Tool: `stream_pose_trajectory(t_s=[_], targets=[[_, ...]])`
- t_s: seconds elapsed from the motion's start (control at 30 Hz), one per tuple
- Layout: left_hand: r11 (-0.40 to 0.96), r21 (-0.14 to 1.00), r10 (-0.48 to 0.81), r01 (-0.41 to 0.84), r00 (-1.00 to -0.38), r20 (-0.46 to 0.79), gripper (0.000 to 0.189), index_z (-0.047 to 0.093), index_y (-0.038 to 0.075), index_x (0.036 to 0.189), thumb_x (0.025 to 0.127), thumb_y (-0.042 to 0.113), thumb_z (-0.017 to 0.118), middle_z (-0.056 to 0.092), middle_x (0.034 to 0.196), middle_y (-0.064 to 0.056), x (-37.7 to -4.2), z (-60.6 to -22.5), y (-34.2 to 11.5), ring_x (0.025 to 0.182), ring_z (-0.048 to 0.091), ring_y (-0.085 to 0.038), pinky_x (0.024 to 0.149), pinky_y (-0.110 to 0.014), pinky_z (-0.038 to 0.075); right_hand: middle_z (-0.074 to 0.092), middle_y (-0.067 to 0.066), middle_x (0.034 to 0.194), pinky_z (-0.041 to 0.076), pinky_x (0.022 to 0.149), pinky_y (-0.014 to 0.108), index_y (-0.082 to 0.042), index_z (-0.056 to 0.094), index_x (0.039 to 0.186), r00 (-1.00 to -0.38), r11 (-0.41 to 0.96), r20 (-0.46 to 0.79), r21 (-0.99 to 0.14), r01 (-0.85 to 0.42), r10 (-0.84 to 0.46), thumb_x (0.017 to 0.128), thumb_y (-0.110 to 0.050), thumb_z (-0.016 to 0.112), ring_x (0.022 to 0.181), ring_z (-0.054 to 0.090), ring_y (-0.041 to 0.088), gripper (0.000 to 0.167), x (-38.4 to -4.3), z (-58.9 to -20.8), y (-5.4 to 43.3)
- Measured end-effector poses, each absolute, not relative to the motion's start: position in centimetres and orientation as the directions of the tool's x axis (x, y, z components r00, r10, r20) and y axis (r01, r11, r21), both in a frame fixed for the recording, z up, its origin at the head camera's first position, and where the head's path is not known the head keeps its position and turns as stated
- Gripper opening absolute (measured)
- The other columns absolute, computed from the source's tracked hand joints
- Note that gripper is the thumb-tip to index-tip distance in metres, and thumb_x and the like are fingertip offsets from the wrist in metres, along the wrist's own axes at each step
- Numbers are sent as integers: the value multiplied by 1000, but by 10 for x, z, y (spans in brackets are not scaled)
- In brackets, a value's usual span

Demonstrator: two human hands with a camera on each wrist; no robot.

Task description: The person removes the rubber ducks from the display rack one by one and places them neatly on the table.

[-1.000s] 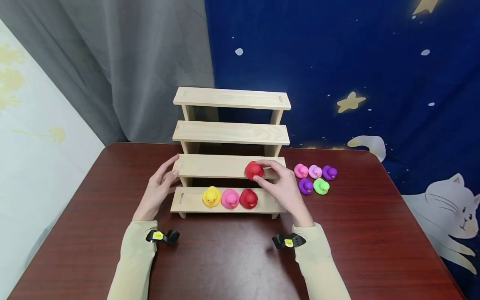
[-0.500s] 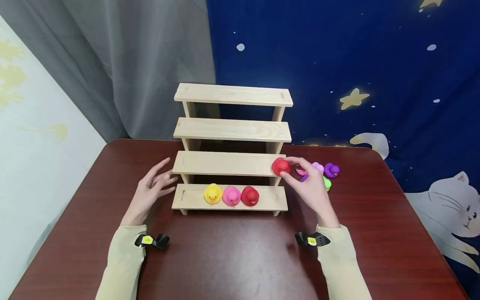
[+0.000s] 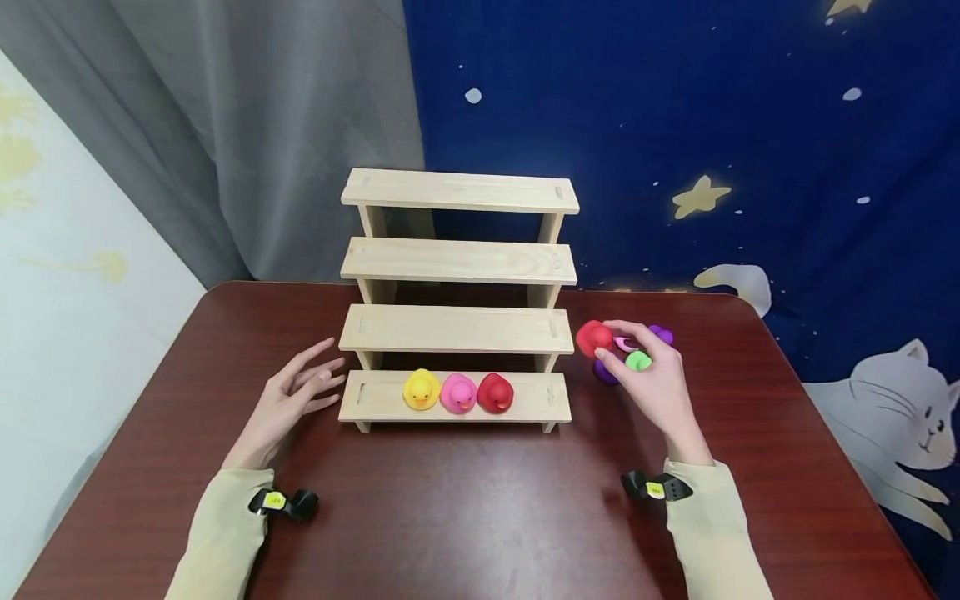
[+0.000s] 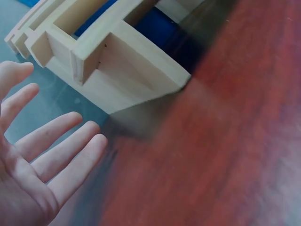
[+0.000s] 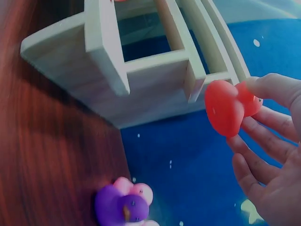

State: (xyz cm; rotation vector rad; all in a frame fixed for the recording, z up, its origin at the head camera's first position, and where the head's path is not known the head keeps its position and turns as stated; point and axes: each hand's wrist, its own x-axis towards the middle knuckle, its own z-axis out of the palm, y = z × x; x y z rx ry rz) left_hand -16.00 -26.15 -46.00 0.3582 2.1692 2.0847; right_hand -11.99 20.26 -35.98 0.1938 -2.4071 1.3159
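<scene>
The blue curtain (image 3: 600,125) fills the upper right from where I stand, the grey curtain (image 3: 315,125) the upper left. Below them a dark red table (image 3: 450,517) spreads across the bottom of the frame, and on it, at centre, stands a four-tier wooden stand (image 3: 450,328).

The left hand (image 3: 285,404), at centre left, has its fingers apart and nothing in them, near the stand's end; I'd leave it there, ready to steady the wood. The right hand (image 3: 654,383), right of centre, has thumb and fingers clamped on a red duck (image 3: 595,337), held up off the table, just beyond the stand's right end.

That pinch looks sound to me: light enough not to squash the toy, with its base left free. I'd keep it clear of the shelf end on one side and, on the other, of the loose purple duck (image 3: 606,372) and green duck (image 3: 638,360) partly hidden by the hand. Wherever it's set down, base flat first, then loosen.

On the lowest tier, the yellow duck (image 3: 422,390), pink duck (image 3: 458,393) and second red duck (image 3: 496,393) sit upright, a tidy row worth not bumping.
</scene>
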Motion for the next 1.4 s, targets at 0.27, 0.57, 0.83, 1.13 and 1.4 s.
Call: stream_pose_trajectory(t_s=[0.27, 0.57, 0.83, 1.13, 1.4], targets=[[51, 994, 308, 100, -948, 80, 52, 32, 4, 150, 101, 7, 50, 48, 136, -28, -153, -467, -272, 113, 61, -24, 82, -35, 53, 66, 20, 110, 42, 81, 12, 4, 66, 115, -893, 564, 441, -761, -321, 87, 78, 7, 76, 96, 59, 10, 39, -122, -386, 236], [144, 983, 394, 114, -918, 48, 51, 32, 2, 149, 102, 6, 49, 48, 133, -33, -152, -462, -277, 111, 61, -23, 82, -35, 53, 68, 15, 108, 42, 83, 16, -5, 67, 118, -892, 657, 433, -712, -248, 132, 81, -4, 78, 92, 61, 17, 39, -120, -410, 278], [158, 985, 442, 69, -897, -8, 48, 38, 2, 146, 101, 6, 51, 51, 132, -28, -146, -459, -271, 108, 63, -19, 80, -39, 54, 68, 18, 103, 41, 80, 11, -3, 67, 117, -888, 709, 438, -670, -219, 139, 81, -5, 78, 87, 61, 7, 37, -119, -414, 301], [175, 984, 524, 33, -849, -65, 45, 47, 7, 143, 99, 12, 57, 38, 146, -16, -150, -459, -269, 108, 62, -24, 81, -41, 53, 67, 18, 107, 41, 79, 6, -1, 65, 115, -911, 750, 385, -644, -152, 147, 84, -10, 76, 88, 56, -9, 34, -119, -423, 324], [180, 983, 543, 43, -838, -63, 44, 50, 5, 139, 97, 11, 60, 47, 142, -10, -158, -457, -267, 105, 63, -23, 81, -42, 54, 65, 23, 110, 42, 77, 5, 2, 64, 115, -932, 755, 342, -642, -136, 123, 84, -6, 76, 93, 67, 24, 35, -121, -426, 333]])
